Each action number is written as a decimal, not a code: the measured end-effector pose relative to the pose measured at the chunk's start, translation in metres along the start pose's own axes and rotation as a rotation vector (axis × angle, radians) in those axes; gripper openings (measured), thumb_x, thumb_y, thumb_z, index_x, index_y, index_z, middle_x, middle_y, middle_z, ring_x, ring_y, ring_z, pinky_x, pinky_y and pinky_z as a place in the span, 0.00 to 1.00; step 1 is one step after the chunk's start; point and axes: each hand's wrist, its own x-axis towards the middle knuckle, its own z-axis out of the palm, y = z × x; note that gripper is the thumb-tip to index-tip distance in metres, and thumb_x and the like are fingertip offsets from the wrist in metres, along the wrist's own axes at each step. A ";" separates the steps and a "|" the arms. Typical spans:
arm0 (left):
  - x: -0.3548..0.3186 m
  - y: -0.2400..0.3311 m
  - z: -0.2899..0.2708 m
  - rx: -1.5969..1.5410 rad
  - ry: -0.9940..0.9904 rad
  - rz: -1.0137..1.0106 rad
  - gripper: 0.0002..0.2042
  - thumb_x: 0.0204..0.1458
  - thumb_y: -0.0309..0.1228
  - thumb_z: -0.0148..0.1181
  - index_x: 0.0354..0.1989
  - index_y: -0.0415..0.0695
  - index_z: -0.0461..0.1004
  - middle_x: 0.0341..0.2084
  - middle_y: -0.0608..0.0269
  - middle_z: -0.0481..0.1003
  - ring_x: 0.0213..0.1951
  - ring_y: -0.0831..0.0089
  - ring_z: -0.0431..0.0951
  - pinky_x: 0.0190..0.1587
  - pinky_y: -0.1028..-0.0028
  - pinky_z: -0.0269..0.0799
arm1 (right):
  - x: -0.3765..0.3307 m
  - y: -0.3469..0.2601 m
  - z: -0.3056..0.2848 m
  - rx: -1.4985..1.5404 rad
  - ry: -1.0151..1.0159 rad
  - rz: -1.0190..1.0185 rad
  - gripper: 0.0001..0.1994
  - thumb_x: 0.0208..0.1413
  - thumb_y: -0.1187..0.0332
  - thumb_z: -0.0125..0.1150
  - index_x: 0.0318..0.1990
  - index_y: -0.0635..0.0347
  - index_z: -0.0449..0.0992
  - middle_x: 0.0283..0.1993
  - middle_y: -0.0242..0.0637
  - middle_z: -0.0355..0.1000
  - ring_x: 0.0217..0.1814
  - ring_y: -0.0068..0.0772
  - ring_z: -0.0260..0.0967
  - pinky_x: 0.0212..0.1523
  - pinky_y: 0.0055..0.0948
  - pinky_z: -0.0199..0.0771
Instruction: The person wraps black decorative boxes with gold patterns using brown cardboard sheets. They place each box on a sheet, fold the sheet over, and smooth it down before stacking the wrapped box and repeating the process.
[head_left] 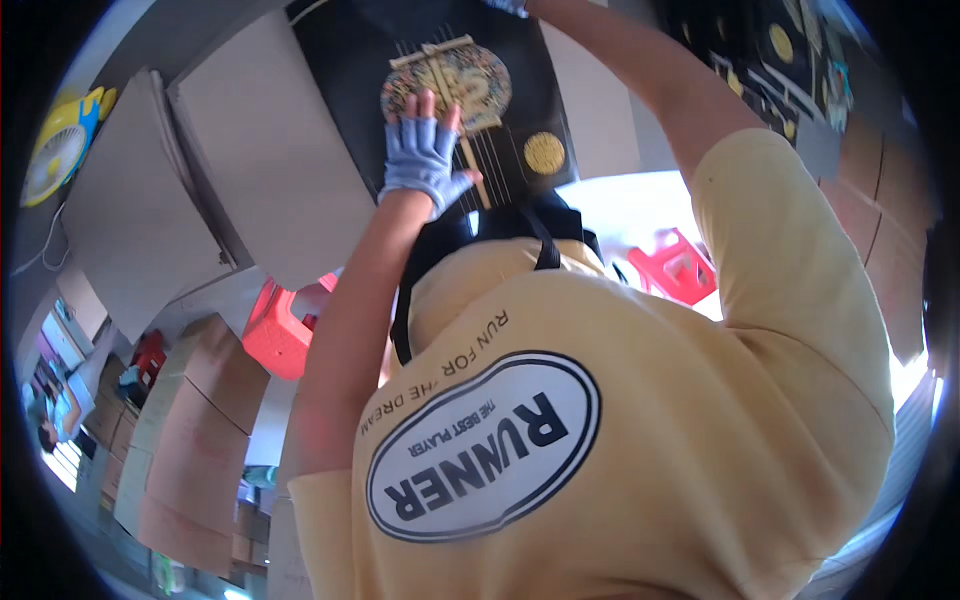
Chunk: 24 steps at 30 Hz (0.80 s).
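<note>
A flat black panel (530, 90) with gold decoration lies in front of me at the top of the view. It carries a multicoloured round floral design (485, 85), thin gold lines and a gold disc (544, 153). My left hand (422, 160), in a grey-blue glove with bare fingertips, rests flat on the panel. Its fingers are spread, with the tips at the lower edge of the floral design. My right arm reaches forward past the panel's right side. Only a sliver of my gloved right hand (508, 5) shows at the upper edge; its fingers are out of view.
Pale grey boards (265, 130) flank the panel on the left. Red plastic stools (278, 330) stand below the work surface. Cardboard boxes (195, 440) are stacked at lower left, near a yellow fan (58, 160). More black-and-gold pieces (775, 50) lie at upper right. Another person (68, 408) is far left.
</note>
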 end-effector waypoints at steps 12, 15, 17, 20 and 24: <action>0.002 -0.002 0.009 0.130 -0.054 -0.002 0.55 0.43 0.68 0.54 0.73 0.47 0.37 0.71 0.42 0.28 0.72 0.44 0.27 0.69 0.45 0.27 | -0.307 -0.185 -0.072 0.132 -0.223 0.187 0.33 0.54 0.49 0.55 0.67 0.48 0.59 0.73 0.35 0.51 0.75 0.40 0.44 0.71 0.52 0.44; 0.000 -0.012 0.018 0.116 0.157 0.117 0.54 0.44 0.69 0.52 0.72 0.45 0.41 0.71 0.39 0.33 0.72 0.43 0.31 0.69 0.46 0.27 | -0.294 -0.172 -0.104 0.443 -0.083 0.309 0.29 0.54 0.57 0.56 0.64 0.52 0.62 0.66 0.40 0.60 0.68 0.46 0.57 0.65 0.47 0.58; -0.004 -0.007 0.016 0.111 0.137 0.138 0.52 0.45 0.68 0.52 0.71 0.43 0.44 0.70 0.37 0.37 0.71 0.42 0.35 0.70 0.46 0.27 | -0.290 -0.182 -0.120 0.713 0.089 0.854 0.24 0.52 0.69 0.55 0.59 0.58 0.65 0.53 0.51 0.65 0.56 0.56 0.64 0.56 0.42 0.68; -0.008 -0.003 0.011 0.083 0.180 0.151 0.53 0.43 0.66 0.57 0.71 0.43 0.44 0.70 0.38 0.36 0.71 0.41 0.36 0.70 0.46 0.30 | -0.280 -0.173 -0.083 0.661 -0.168 1.185 0.22 0.54 0.61 0.53 0.56 0.60 0.66 0.55 0.53 0.65 0.57 0.57 0.64 0.58 0.45 0.67; -0.014 -0.023 0.023 0.134 0.361 0.241 0.51 0.43 0.62 0.59 0.70 0.43 0.48 0.69 0.39 0.43 0.71 0.42 0.40 0.70 0.45 0.35 | -0.220 -0.153 -0.137 0.810 -0.584 1.137 0.25 0.55 0.53 0.52 0.58 0.57 0.66 0.56 0.54 0.67 0.59 0.55 0.66 0.59 0.44 0.67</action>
